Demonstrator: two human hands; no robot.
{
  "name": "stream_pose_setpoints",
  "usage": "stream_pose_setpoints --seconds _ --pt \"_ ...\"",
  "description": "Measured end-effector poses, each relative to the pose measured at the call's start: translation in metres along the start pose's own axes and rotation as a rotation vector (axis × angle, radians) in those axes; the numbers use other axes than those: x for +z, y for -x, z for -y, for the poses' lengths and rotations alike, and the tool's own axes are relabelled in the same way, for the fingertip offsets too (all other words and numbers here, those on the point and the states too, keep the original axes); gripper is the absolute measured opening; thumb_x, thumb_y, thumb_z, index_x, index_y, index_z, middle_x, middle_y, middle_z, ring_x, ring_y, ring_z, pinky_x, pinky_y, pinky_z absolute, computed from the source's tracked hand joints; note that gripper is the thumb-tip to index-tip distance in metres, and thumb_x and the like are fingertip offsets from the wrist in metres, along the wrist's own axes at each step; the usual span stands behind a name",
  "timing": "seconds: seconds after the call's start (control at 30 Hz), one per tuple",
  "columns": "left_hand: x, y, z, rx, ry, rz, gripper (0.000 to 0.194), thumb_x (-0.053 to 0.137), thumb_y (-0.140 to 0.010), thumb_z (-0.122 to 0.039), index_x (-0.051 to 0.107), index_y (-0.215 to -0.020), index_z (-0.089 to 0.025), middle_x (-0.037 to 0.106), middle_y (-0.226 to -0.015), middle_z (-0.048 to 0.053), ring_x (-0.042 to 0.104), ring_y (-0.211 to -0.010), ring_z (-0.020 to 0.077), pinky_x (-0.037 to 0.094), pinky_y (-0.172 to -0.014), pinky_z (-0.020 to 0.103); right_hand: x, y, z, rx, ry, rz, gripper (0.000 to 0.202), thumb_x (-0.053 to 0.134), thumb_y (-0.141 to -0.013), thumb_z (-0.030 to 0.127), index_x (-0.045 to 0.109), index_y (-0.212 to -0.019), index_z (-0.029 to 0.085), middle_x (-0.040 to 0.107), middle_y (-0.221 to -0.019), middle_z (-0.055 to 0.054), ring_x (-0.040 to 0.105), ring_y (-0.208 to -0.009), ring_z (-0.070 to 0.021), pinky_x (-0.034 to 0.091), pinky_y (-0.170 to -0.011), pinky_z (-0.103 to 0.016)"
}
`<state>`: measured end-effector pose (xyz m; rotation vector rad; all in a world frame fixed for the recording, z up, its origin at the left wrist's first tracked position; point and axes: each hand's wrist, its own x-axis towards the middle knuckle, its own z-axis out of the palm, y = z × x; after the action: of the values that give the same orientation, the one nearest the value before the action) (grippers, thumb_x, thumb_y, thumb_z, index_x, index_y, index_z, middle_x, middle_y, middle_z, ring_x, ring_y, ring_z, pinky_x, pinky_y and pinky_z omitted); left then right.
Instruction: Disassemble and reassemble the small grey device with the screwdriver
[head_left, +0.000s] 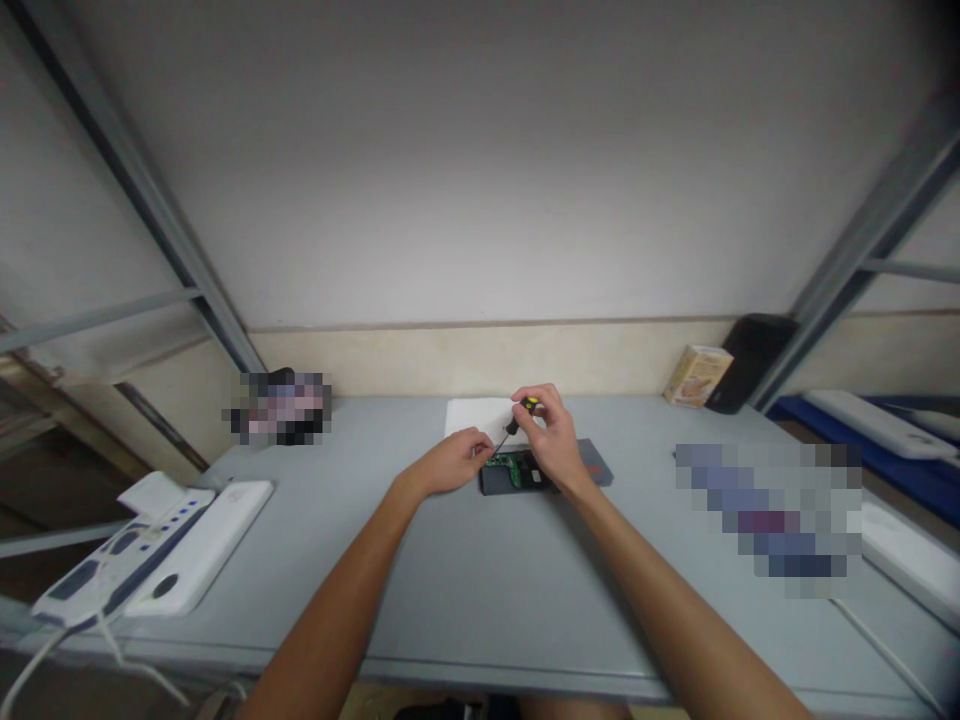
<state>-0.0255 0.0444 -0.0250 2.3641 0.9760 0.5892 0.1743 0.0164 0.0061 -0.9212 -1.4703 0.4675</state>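
A screwdriver (512, 428) with a black and yellow handle is gripped in my right hand (551, 430), its thin shaft slanting down to the left. The tip meets or hovers just over a green circuit board (516, 466) set in an open black case (499, 484), lying flat on the desk. My left hand (454, 462) rests at the case's left edge, fingers closed together close to the screwdriver tip; what they pinch, if anything, is too small to tell. A dark grey flat piece (598, 464) shows beyond my right wrist.
White paper (469, 415) lies behind the case on the grey desk (517, 590). On the left sit a white power strip (127, 555) and a white flat device (225, 530) with cables. A small box (697, 377) and a black case (752, 360) stand back right. Blurred items lie on both sides.
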Motion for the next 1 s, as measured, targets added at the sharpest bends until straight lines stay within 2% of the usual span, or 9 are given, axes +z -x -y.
stream_pose_setpoints --seconds 0.27,0.4,0.5,0.63,0.87,1.0 --pt "-0.001 0.001 -0.003 -0.006 -0.013 0.000 0.023 0.049 -0.098 -0.028 0.070 -0.096 -0.016 0.067 -0.092 0.006 0.061 -0.086 0.0191 0.047 -0.080 0.027 -0.006 -0.004 -0.006 0.030 -0.058 0.080 0.018 0.055 -0.094 0.029 0.068 -0.106 0.026 0.061 -0.106 -0.004 0.059 -0.101 -0.0216 0.045 -0.089 -0.035" --pt "-0.001 0.001 -0.002 -0.001 -0.009 -0.003 0.023 0.049 -0.097 -0.026 0.070 -0.098 -0.017 0.067 -0.093 0.006 0.062 -0.088 0.0196 0.047 -0.082 0.027 -0.010 -0.004 -0.006 0.089 -0.116 0.122 0.018 0.054 -0.096 0.034 0.067 -0.107 0.026 0.064 -0.106 -0.004 0.060 -0.102 -0.0226 0.045 -0.091 -0.037" --pt "-0.001 0.001 -0.001 0.003 -0.004 -0.007 0.023 0.049 -0.098 -0.027 0.070 -0.097 -0.017 0.068 -0.094 0.006 0.062 -0.089 0.0200 0.047 -0.083 0.028 -0.011 -0.005 -0.003 0.062 -0.115 0.094 0.018 0.059 -0.095 0.039 0.068 -0.101 0.025 0.063 -0.106 -0.005 0.060 -0.103 -0.0231 0.047 -0.088 -0.036" --pt "0.000 0.000 -0.001 -0.012 -0.003 -0.002 0.023 0.050 -0.098 -0.028 0.070 -0.096 -0.017 0.068 -0.092 0.006 0.062 -0.087 0.0198 0.047 -0.081 0.027 -0.011 -0.006 -0.002 0.000 -0.056 0.042 0.012 0.067 -0.090 0.036 0.071 -0.091 0.025 0.061 -0.100 -0.005 0.060 -0.098 -0.0213 0.048 -0.084 -0.033" --pt "-0.001 0.000 -0.002 -0.011 -0.012 0.003 0.023 0.050 -0.098 -0.028 0.069 -0.097 -0.016 0.067 -0.092 0.006 0.061 -0.085 0.0190 0.047 -0.079 0.027 -0.013 -0.008 -0.010 0.104 -0.135 0.110 0.021 0.059 -0.093 0.034 0.069 -0.111 0.027 0.068 -0.105 -0.004 0.063 -0.097 -0.0208 0.048 -0.089 -0.036" --pt "-0.001 0.000 -0.002 -0.012 -0.006 0.000 0.025 0.049 -0.099 -0.031 0.069 -0.097 -0.016 0.067 -0.092 0.006 0.061 -0.085 0.0190 0.047 -0.079 0.027 -0.009 -0.005 -0.004 0.074 -0.108 0.108 0.018 0.062 -0.093 0.036 0.068 -0.106 0.025 0.066 -0.106 -0.005 0.062 -0.096 -0.0199 0.049 -0.087 -0.034"
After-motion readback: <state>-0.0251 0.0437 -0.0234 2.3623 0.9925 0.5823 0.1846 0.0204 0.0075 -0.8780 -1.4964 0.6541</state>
